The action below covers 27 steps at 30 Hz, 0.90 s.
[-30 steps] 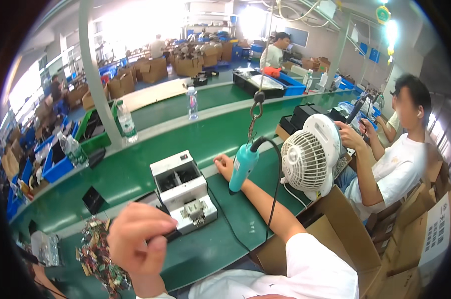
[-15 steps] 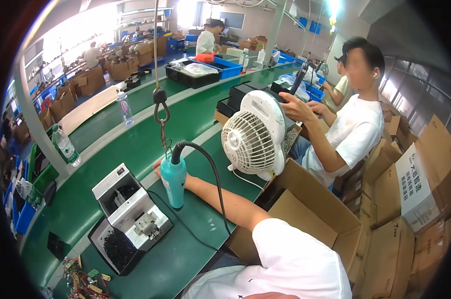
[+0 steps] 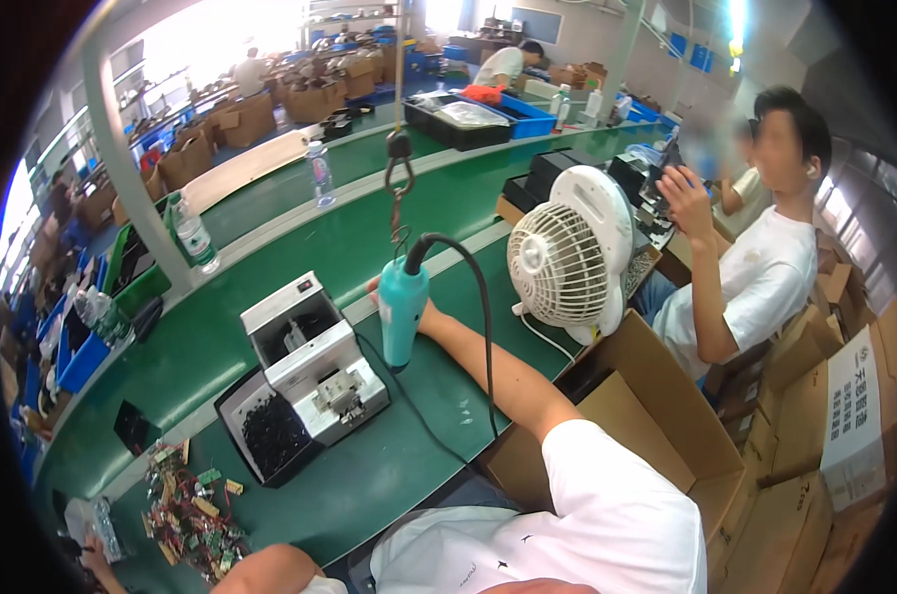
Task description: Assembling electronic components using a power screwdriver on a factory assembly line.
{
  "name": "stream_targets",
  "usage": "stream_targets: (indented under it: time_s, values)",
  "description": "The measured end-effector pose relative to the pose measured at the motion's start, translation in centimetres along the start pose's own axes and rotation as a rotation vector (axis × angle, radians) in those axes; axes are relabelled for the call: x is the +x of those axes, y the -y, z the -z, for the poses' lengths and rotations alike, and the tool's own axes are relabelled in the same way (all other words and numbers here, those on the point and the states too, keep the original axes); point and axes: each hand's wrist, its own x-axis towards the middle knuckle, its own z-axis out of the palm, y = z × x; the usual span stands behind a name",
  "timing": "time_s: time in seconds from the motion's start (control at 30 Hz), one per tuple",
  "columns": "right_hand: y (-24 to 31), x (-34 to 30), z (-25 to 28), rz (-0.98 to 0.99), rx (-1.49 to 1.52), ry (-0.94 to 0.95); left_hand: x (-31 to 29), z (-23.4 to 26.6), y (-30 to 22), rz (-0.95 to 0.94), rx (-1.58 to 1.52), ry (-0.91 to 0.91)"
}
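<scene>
A teal electric screwdriver (image 3: 403,319) hangs upright from a black hook (image 3: 399,163), its dark cable looping off to the right. My right arm stretches over the green table, and my right hand (image 3: 373,288) is mostly hidden behind the screwdriver. Only a bit of its fingers shows at the tool's left side; whether it grips the tool I cannot tell. Left of it stands a white-and-black screw feeder (image 3: 335,371), with a tray of small black parts (image 3: 270,436) against it. My left arm (image 3: 270,571) shows at the lower edge, its hand outside the picture.
Wired circuit boards (image 3: 196,515) lie in a heap at lower left. Beyond, a hand whose owner is unclear (image 3: 94,556) is beside clear plastic. A white fan (image 3: 567,257) and open carton (image 3: 656,396) stand right, near a seated co-worker (image 3: 755,267). Bottles (image 3: 196,238) line the conveyor.
The view has swung left and down, so the scene sits farther right and more of the circuit-board heap shows. My left arm has come into view. The co-worker's raised hand has changed position.
</scene>
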Motion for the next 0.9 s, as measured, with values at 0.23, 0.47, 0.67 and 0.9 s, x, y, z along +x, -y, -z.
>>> stream_targets:
  time_s: [0.23,0.47,0.67,0.9]
  values:
    - [-6.7,-0.3,-1.2,-0.076,0.016,0.179,0.6,-5.5,-1.4,0.323,0.439,-1.174]
    - [-2.8,0.0,-0.9,-0.022,0.158,0.146,-2.6,-5.7,-0.9,0.985,0.550,-1.151]
    - [-1.5,0.0,-0.7,-0.027,0.181,0.148,-7.7,-6.7,5.3,1.774,0.480,-1.134]
    - [-9.6,0.1,0.4,-0.111,0.186,0.050,-15.2,-13.3,20.4,1.849,0.136,-0.796]
